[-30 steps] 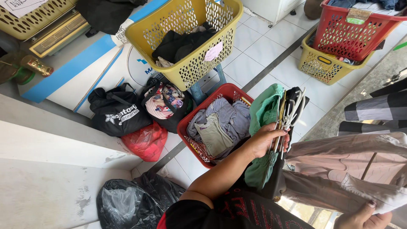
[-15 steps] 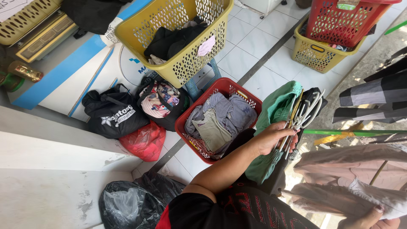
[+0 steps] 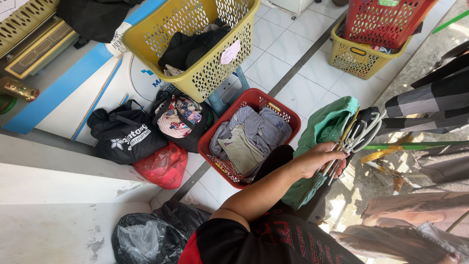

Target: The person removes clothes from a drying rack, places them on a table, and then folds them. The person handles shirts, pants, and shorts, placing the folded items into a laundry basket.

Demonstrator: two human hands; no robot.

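My left hand (image 3: 320, 159) is curled round a bunch of hangers (image 3: 359, 134), fingers closed over their lower bars. They sit just right of the red basket (image 3: 250, 99), against a green cloth (image 3: 325, 128) that droops under my wrist. I can't make out my right hand here.

As I judge it, handling this well means gripping the bunch low and tight so the hooks don't splay or snag the cloth, then working one hanger free at a time.

The hangers look like thin, pale, smooth plastic, though the glare makes that uncertain. The green cloth is soft and matte. The basket is stiff plastic lattice, full of crumpled grey and khaki clothes. A slim green pole (image 3: 415, 145) runs level just beyond the hooks.
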